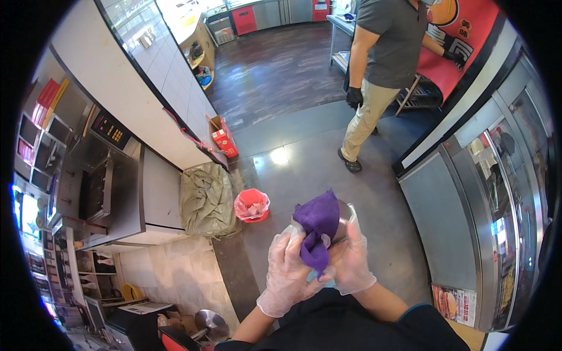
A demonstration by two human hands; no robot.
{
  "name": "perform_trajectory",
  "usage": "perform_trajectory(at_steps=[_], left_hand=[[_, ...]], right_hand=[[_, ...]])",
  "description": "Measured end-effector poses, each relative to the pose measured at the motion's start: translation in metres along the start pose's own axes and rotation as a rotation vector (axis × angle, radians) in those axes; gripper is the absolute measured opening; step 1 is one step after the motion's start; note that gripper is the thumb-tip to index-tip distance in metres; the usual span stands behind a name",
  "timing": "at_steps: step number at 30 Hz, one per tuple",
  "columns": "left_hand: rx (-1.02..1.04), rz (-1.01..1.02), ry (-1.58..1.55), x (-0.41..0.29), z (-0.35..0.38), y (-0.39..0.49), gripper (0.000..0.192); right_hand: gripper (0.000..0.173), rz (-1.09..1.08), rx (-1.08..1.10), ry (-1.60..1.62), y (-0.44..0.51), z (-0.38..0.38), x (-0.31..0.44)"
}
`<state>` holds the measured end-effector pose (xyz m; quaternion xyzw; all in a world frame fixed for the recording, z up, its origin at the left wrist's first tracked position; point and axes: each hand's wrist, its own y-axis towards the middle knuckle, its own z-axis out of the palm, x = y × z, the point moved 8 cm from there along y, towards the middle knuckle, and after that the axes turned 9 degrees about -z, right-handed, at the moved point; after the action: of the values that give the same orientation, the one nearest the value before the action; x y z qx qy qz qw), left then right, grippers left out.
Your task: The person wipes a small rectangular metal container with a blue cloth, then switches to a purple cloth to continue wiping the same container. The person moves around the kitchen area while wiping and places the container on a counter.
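Both my hands wear clear plastic gloves and are raised in front of my body. A purple cloth (318, 215) is gripped in my left hand (287, 265), bunched, with a loose end hanging down between the hands. My right hand (352, 259) is curled around a shiny metal container (344, 215), its thumb along the right side. The cloth lies against the container's left side and hides much of it, so its full shape cannot be made out.
A red lined bin (252, 205) and a covered bulky item (206, 199) stand at left, near a red cardboard box (225, 137). Ahead, a person (386, 57) in black gloves stands beside a red printed panel (452, 61). A glass-doored steel cabinet (465, 210) borders the right.
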<state>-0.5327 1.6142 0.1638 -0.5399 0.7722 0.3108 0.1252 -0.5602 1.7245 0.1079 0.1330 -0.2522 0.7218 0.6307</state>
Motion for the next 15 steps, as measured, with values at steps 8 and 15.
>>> perform_trajectory(at_steps=[8,15], left_hand=[[-0.141,0.007,0.126,-0.017,0.011,-0.003,0.037],[-0.123,0.145,-0.084,-0.05,-0.009,-0.011,0.026]], right_hand=[[0.032,0.062,-0.028,0.023,0.0,-0.027,-0.023],[0.023,-0.192,-0.093,-0.063,-0.002,-0.046,0.046]])
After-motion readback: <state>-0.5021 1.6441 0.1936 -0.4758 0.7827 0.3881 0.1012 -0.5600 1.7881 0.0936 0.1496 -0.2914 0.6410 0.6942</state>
